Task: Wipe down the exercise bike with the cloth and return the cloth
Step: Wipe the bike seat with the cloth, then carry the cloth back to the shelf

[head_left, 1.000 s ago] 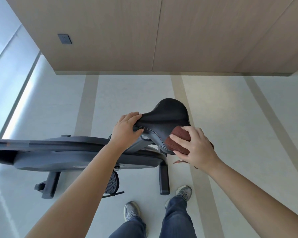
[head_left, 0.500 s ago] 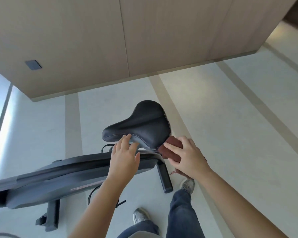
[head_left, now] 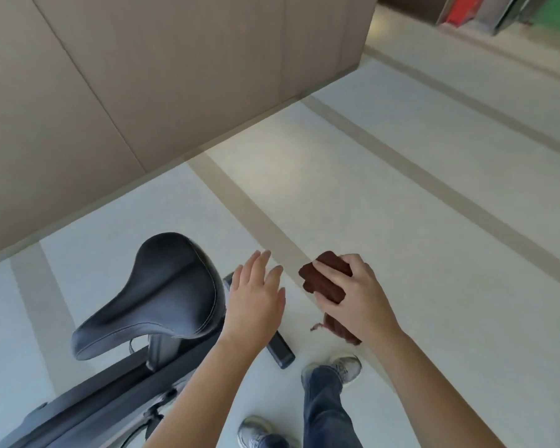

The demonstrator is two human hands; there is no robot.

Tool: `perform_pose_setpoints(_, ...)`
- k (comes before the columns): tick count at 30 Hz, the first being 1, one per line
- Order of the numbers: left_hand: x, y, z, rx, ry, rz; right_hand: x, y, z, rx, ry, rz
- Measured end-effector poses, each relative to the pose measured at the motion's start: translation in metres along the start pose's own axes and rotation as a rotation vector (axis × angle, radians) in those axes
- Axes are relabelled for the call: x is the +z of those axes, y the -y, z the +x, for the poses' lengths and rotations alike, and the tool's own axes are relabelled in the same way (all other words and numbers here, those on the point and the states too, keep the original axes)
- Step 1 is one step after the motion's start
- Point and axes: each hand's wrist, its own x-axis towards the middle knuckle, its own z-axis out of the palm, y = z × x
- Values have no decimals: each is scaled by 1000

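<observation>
The exercise bike's black saddle (head_left: 162, 292) sits at lower left, with its dark frame (head_left: 88, 405) running down to the bottom left corner. My left hand (head_left: 256, 302) hovers flat just right of the saddle, fingers spread, holding nothing. My right hand (head_left: 356, 299) is farther right, above the floor and clear of the bike, gripping a folded dark brown cloth (head_left: 324, 279). A loose end of the cloth hangs below my wrist.
A beige panelled wall (head_left: 143, 76) stands behind the bike. The pale floor (head_left: 401, 205) with tan stripes opens to the right. The bike's rear foot bar (head_left: 282, 350) lies near my shoes (head_left: 343, 367). Coloured shelving (head_left: 485, 11) shows blurred at top right.
Both hands have come off the saddle. My right hand carried the cloth rightward away from the bike, my left hand opened, and the view swung right.
</observation>
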Motion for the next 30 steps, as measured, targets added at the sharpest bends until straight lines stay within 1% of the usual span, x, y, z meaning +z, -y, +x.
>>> perform_pose_setpoints(5, 11, -42, 51, 133, 24, -3, -40, -39, 17, 105, -140, 100)
perform_pose_setpoints(8, 16, -74, 87, 197, 40, 5, -71, -68, 30, 162, -204, 119)
perform_pose_setpoints(15, 36, -177, 179, 390, 35, -23, -157, -152, 56, 304, -306, 70)
perform_pose_setpoints(21, 66, -277, 244, 558, 84, -47, -221, -226, 53, 440, -418, -5)
perform_pose_setpoints(26, 84, -333, 281, 614, 113, -63, -253, -271, 47, 563, -497, -25)
perform_pose_setpoints(30, 103, -370, 307, 667, 146, -89, -272, -306, 44, 664, -591, -28)
